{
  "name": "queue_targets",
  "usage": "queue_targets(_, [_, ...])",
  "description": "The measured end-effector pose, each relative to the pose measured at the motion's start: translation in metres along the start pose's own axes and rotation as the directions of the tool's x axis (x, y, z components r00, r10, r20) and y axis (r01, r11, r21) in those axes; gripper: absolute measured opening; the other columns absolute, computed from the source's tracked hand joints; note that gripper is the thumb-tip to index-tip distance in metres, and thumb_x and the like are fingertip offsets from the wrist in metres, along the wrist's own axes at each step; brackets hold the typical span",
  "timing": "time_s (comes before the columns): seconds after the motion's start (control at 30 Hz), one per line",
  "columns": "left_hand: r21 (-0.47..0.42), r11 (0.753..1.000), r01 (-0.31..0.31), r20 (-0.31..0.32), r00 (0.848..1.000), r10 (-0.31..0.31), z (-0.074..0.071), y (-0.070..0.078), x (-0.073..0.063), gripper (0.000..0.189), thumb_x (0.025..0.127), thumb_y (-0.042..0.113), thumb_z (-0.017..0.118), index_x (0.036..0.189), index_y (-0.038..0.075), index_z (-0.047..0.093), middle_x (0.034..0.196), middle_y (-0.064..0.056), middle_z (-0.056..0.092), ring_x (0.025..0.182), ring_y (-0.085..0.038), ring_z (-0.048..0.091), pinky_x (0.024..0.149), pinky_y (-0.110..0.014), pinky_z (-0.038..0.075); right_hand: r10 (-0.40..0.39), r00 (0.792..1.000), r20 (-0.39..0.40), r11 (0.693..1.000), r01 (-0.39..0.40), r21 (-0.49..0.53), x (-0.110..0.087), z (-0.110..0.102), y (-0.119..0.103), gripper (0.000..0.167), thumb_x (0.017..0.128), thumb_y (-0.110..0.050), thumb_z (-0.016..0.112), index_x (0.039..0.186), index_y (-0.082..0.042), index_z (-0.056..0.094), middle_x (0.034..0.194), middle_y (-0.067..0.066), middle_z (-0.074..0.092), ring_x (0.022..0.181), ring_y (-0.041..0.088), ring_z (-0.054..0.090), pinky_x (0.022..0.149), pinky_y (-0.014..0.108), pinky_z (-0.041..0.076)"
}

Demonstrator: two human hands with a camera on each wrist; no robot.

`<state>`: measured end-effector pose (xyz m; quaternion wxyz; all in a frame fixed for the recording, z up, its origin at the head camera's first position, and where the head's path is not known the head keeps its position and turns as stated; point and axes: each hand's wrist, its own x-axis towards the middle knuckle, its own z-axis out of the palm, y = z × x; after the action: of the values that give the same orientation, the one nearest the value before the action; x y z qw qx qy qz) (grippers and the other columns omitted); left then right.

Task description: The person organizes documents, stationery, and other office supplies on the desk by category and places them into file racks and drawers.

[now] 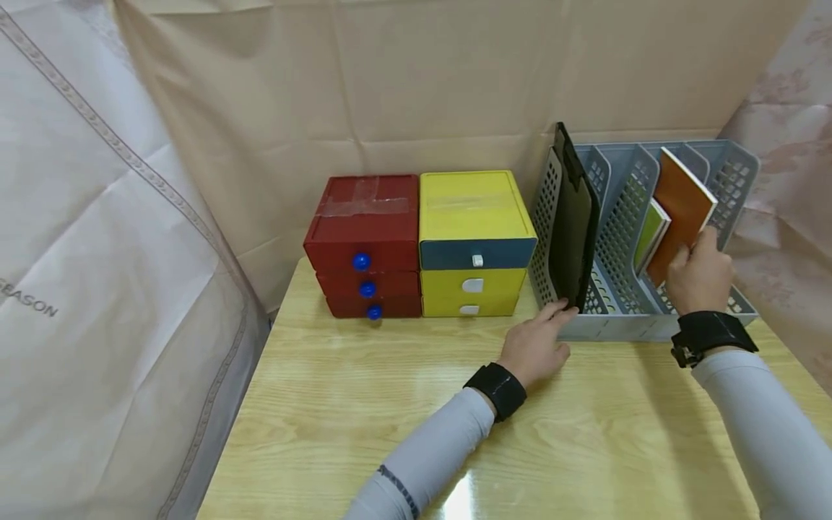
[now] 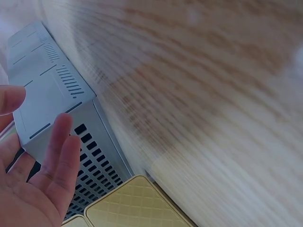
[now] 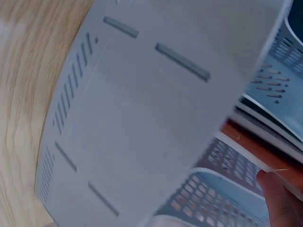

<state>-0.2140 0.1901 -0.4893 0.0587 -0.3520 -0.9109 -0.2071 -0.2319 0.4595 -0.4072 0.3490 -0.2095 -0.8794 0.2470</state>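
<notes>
A black clipboard (image 1: 573,231) stands upright in the leftmost slot of a grey file organizer (image 1: 624,329). My left hand (image 1: 534,345) touches the clipboard's lower front corner with its fingertips; in the left wrist view the hand's (image 2: 45,182) fingers are extended beside the organizer's perforated side. Farther right, my right hand (image 1: 700,276) grips the front edge of a thin brown book (image 1: 679,206), which stands tilted in a slot. The thumb (image 3: 276,196) presses against the book's pale edge in the right wrist view. A smaller green book (image 1: 648,235) leans just left of the brown one.
Left of the organizer, a red drawer unit (image 1: 370,224) with blue knobs and a yellow drawer unit (image 1: 477,209) with white handles stand side by side. All stand on a wood-grain table (image 1: 338,419). Beige cloth (image 1: 422,87) hangs behind.
</notes>
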Motion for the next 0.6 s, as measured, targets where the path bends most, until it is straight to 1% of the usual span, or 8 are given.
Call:
queue_targets(0.13, [0.023, 1.0, -0.005, -0.004, 1.0, 0.005, 0.0, 0.001, -0.001, 0.066, 0.098, 0.028, 0.064, 0.157, 0.037, 0.037, 0.163, 0.016, 0.034, 0.05, -0.003, 0.041, 0.042, -0.016, 0.033, 0.026, 0.998, 0.066, 1.0, -0.026, -0.004, 0.004, 0.017, 0.001, 0.038, 0.106, -0.021, 0.032, 0.13, 0.006, 0.043, 0.111, 0.051, 0.055, 0.1, 0.073, 0.049, 0.078, 0.078, 0.035])
queue_targets(0.3, [0.032, 0.999, -0.022, 0.003, 1.0, 0.021, 0.002, 0.003, -0.003, 0.064, 0.099, 0.027, 0.063, 0.157, 0.036, 0.036, 0.163, 0.015, 0.033, 0.047, -0.003, 0.039, 0.041, -0.016, 0.032, 0.042, 0.995, 0.094, 0.999, -0.042, 0.002, 0.002, 0.033, 0.005, 0.039, 0.106, -0.019, 0.028, 0.13, 0.008, 0.041, 0.111, 0.049, 0.056, 0.098, 0.072, 0.051, 0.076, 0.077, 0.036])
queue_targets(0.43, [0.038, 0.999, -0.015, -0.002, 1.0, 0.015, 0.002, 0.002, -0.003, 0.065, 0.099, 0.027, 0.063, 0.157, 0.036, 0.036, 0.163, 0.015, 0.033, 0.047, -0.004, 0.039, 0.041, -0.016, 0.032, 0.054, 0.992, 0.111, 0.998, -0.056, 0.011, 0.001, 0.042, 0.005, 0.04, 0.106, -0.019, 0.026, 0.131, 0.008, 0.039, 0.111, 0.05, 0.055, 0.099, 0.071, 0.051, 0.076, 0.076, 0.036])
queue_targets(0.53, [0.054, 0.998, -0.011, -0.01, 1.0, 0.012, 0.001, 0.0, -0.002, 0.064, 0.099, 0.028, 0.063, 0.157, 0.037, 0.037, 0.163, 0.016, 0.033, 0.048, -0.003, 0.039, 0.041, -0.016, 0.032, 0.041, 0.99, 0.136, 0.998, -0.046, 0.031, 0.002, 0.048, 0.008, 0.041, 0.106, -0.02, 0.024, 0.132, 0.008, 0.037, 0.111, 0.052, 0.053, 0.101, 0.072, 0.05, 0.078, 0.076, 0.036])
queue_targets(0.6, [0.062, 0.998, -0.013, -0.01, 1.0, 0.013, 0.0, 0.0, -0.001, 0.064, 0.099, 0.028, 0.062, 0.157, 0.037, 0.037, 0.163, 0.016, 0.034, 0.049, -0.002, 0.04, 0.042, -0.015, 0.032, 0.025, 0.985, 0.173, 0.999, -0.033, 0.041, 0.001, 0.052, 0.012, 0.041, 0.106, -0.02, 0.021, 0.131, 0.009, 0.036, 0.109, 0.051, 0.053, 0.1, 0.071, 0.05, 0.077, 0.075, 0.036])
